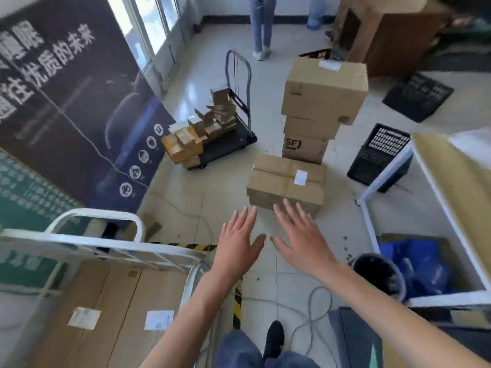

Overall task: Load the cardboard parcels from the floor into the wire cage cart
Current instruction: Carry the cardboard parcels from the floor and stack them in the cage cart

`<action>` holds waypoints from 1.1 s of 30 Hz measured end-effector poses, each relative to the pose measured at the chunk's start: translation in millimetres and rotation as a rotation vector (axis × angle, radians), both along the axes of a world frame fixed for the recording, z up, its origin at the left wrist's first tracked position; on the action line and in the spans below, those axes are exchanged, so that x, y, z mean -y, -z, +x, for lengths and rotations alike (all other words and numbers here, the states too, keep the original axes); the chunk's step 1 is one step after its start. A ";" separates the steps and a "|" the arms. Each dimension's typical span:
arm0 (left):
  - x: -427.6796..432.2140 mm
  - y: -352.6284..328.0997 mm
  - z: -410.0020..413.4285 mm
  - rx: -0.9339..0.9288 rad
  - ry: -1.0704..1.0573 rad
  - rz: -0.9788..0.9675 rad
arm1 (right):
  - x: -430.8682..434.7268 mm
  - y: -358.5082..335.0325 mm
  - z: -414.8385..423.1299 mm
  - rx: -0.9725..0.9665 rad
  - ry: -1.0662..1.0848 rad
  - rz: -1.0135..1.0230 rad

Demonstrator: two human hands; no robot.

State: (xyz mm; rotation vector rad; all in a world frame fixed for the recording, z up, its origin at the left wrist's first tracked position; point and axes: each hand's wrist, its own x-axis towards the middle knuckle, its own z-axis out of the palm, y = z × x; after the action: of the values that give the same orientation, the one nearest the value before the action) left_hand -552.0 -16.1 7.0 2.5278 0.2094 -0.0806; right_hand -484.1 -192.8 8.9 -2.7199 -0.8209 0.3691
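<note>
Both hands, left hand (240, 236) and right hand (300, 235), were spread and empty, reaching toward the taped floor parcel (287, 181). It looked stiff and probably weighty; hold its opposite short ends.

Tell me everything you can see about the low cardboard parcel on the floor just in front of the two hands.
The low cardboard parcel is a flat, wide brown box, closed, with tape along its top seam and across it, and a small white label near the right of the top. It lies level on the pale tiled floor, directly before a stack of boxes; whether they touch is unclear. The left hand and right hand reach toward it, open and spread; contact with its near side cannot be judged.
</note>
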 end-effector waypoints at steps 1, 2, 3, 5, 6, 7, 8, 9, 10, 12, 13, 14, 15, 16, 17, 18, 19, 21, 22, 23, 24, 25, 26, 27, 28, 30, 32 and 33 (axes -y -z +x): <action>5.3 1.1 15.7 -0.005 0.028 0.000 | 3.0 0.4 10.6 -0.013 0.024 0.012; 8.9 3.0 30.8 -0.014 0.051 0.000 | 5.0 1.2 20.6 -0.029 0.051 0.028; 11.1 5.9 45.6 -0.023 0.069 -0.002 | 6.0 2.7 30.5 -0.046 0.080 0.044; 11.3 13.7 76.8 -0.043 0.095 -0.008 | 5.8 7.3 52.1 -0.075 0.128 0.063; 9.6 18.6 93.8 -0.053 0.103 -0.013 | 4.5 10.7 64.3 -0.088 0.146 0.065; 7.0 24.2 112.3 -0.060 0.108 -0.020 | 2.7 15.0 78.0 -0.100 0.162 0.067; 3.8 30.0 131.3 -0.064 0.113 -0.028 | 0.2 19.8 92.4 -0.109 0.176 0.071; 0.3 36.6 151.5 -0.067 0.119 -0.034 | -2.9 25.5 108.4 -0.115 0.189 0.073; -3.8 43.6 172.7 -0.072 0.124 -0.041 | -6.7 31.9 126.0 -0.119 0.203 0.072; -13.4 58.5 217.1 -0.088 0.136 -0.072 | -15.6 45.1 164.6 -0.129 0.242 0.068; -18.4 65.7 239.9 -0.096 0.144 -0.093 | -20.2 51.4 185.1 -0.137 0.272 0.073; -23.5 73.2 263.0 -0.106 0.155 -0.108 | -24.9 57.6 206.5 -0.148 0.309 0.077; -28.6 80.9 286.7 -0.117 0.165 -0.115 | -29.8 63.7 228.9 -0.162 0.347 0.078; -33.5 88.7 309.5 -0.133 0.170 -0.120 | -34.2 69.8 250.9 -0.179 0.383 0.079; -38.1 96.1 330.7 -0.153 0.176 -0.124 | -38.5 76.0 271.9 -0.196 0.413 0.081; -42.5 103.4 350.4 -0.173 0.179 -0.130 | -43.3 83.0 292.0 -0.207 0.435 0.086; -46.6 111.6 369.4 -0.190 0.183 -0.134 | -48.3 90.7 311.1 -0.215 0.450 0.092; -54.1 129.7 405.4 -0.236 0.200 -0.136 | -57.0 107.5 346.3 -0.233 0.478 0.100; -56.9 139.3 421.4 -0.266 0.206 -0.137 | -60.1 116.6 361.9 -0.248 0.499 0.103; -59.0 150.0 436.6 -0.294 0.215 -0.139 | -62.3 126.8 375.9 -0.268 0.528 0.110; -60.6 162.0 451.9 -0.317 0.222 -0.141 | -63.1 138.3 389.2 -0.289 0.560 0.121; -62.1 175.1 466.6 -0.341 0.218 -0.141 | -62.7 150.7 401.3 -0.310 0.585 0.131; -64.1 190.2 481.6 -0.366 0.202 -0.144 | -61.0 165.5 413.5 -0.329 0.605 0.141; -65.9 207.5 496.5 -0.391 0.172 -0.151 | -57.6 182.4 426.0 -0.346 0.620 0.151; -67.5 226.7 510.4 -0.419 0.135 -0.161 | -52.3 201.8 438.4 -0.364 0.637 0.158; -69.4 270.9 534.4 -0.490 0.066 -0.171 | -36.1 248.4 463.6 -0.418 0.697 0.147; -73.6 321.3 553.5 -0.557 0.023 -0.157 | -16.0 302.2 488.2 -0.483 0.762 0.102; -77.2 348.5 562.3 -0.582 0.003 -0.136 | -5.7 331.1 500.4 -0.509 0.780 0.078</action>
State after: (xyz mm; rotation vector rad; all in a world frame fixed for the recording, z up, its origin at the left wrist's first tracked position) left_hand 10.3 61.2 -341.4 2.3084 0.4116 -0.8060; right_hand 16.2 -187.1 -322.2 -2.4440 0.3474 0.7583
